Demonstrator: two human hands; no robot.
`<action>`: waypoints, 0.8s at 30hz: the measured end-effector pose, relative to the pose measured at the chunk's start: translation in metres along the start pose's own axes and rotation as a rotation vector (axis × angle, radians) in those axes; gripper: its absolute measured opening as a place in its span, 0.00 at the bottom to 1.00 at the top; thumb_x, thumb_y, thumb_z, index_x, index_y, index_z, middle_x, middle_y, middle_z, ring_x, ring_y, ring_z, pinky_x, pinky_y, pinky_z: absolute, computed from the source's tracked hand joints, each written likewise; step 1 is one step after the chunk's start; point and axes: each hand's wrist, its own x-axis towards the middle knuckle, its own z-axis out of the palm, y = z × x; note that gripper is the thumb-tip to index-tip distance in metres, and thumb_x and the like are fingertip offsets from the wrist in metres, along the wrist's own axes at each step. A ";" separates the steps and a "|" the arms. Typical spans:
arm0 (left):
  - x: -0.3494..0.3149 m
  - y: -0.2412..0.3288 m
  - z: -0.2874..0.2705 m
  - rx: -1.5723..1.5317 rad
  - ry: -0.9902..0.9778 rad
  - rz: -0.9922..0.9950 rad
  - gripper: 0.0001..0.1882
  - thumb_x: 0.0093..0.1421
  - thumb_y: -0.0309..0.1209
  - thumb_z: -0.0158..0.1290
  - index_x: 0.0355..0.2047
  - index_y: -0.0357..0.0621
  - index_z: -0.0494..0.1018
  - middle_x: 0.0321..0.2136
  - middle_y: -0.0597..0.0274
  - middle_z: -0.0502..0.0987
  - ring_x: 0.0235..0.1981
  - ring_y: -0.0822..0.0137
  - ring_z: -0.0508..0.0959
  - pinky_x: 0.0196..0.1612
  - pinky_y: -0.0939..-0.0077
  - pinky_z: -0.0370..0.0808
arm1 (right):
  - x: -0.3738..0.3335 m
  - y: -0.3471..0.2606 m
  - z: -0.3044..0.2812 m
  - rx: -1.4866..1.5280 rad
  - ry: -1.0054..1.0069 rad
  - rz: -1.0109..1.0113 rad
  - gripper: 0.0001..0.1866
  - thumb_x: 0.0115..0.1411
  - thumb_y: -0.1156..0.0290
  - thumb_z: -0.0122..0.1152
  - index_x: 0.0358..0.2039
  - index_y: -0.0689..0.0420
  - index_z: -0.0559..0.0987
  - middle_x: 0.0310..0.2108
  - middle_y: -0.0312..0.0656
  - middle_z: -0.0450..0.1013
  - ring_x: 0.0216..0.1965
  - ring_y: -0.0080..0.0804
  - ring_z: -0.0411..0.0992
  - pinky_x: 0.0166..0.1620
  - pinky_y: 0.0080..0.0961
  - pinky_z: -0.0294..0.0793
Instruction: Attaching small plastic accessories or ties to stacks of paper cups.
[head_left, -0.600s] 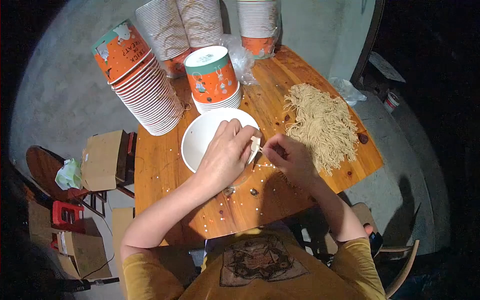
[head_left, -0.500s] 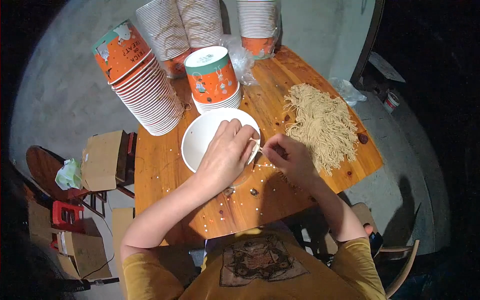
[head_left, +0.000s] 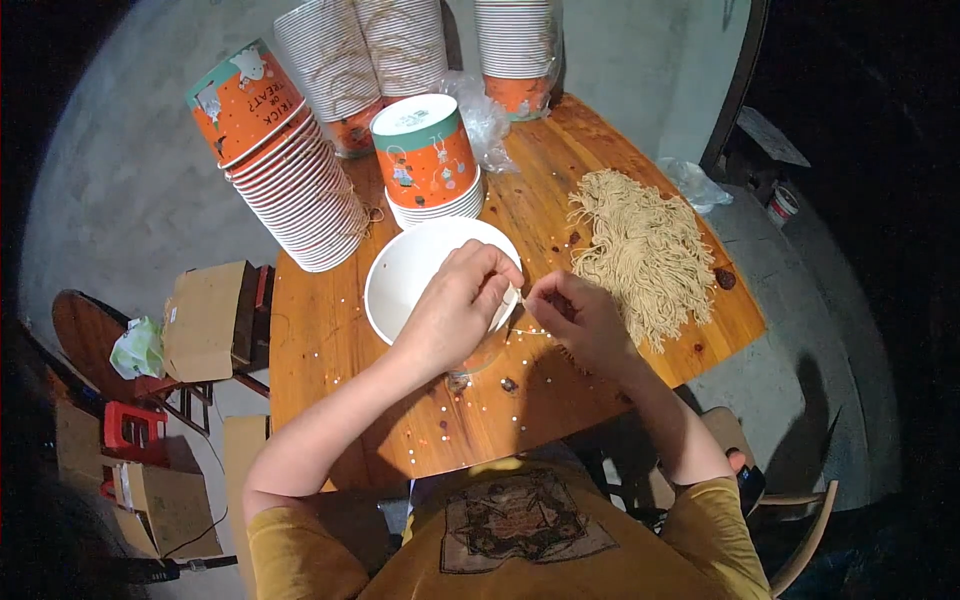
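A paper bucket (head_left: 400,265) lies tipped on the table with its white inside facing me. My left hand (head_left: 462,300) reaches over its opening, thumb and fingers pinched together at the right rim on a thin beige cord (head_left: 520,296). Just outside that rim my right hand (head_left: 580,318) pinches the cord too, its fingertips almost meeting the left ones. The exact grip is partly hidden by the fingers. Right of my right hand lies a heap of beige cords (head_left: 645,255).
Behind the bucket stands an upturned orange and green bucket stack (head_left: 428,160). A taller stack (head_left: 290,190) leans at the left, more stacks (head_left: 515,45) stand at the back. Small white bits dot the wooden table (head_left: 400,425). Cardboard boxes (head_left: 205,320) and a red stool (head_left: 135,428) are at the left.
My left hand's fingers have straightened slightly and drawn together at the rim, close to the right fingertips. The right hand has barely moved.
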 end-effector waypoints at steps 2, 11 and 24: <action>0.000 -0.002 0.001 -0.201 -0.058 -0.154 0.03 0.62 0.26 0.47 0.33 0.40 0.69 0.30 0.64 0.70 0.34 0.71 0.69 0.41 0.77 0.67 | 0.000 -0.001 0.000 -0.043 -0.019 -0.019 0.07 0.60 0.68 0.56 0.32 0.58 0.72 0.24 0.35 0.69 0.23 0.19 0.66 0.28 0.20 0.67; 0.002 0.002 0.006 -0.247 -0.029 -0.138 0.05 0.58 0.24 0.47 0.34 0.37 0.67 0.28 0.55 0.70 0.33 0.59 0.71 0.39 0.69 0.68 | 0.003 0.014 0.008 0.343 0.016 -0.011 0.10 0.63 0.64 0.52 0.37 0.58 0.72 0.22 0.29 0.64 0.23 0.15 0.59 0.27 0.18 0.63; -0.001 0.006 0.001 -0.147 0.063 -0.133 0.07 0.60 0.23 0.49 0.37 0.40 0.64 0.26 0.67 0.68 0.30 0.76 0.68 0.34 0.81 0.67 | -0.001 0.002 0.004 0.003 -0.008 0.060 0.10 0.58 0.65 0.59 0.29 0.59 0.74 0.18 0.32 0.65 0.20 0.17 0.61 0.25 0.20 0.63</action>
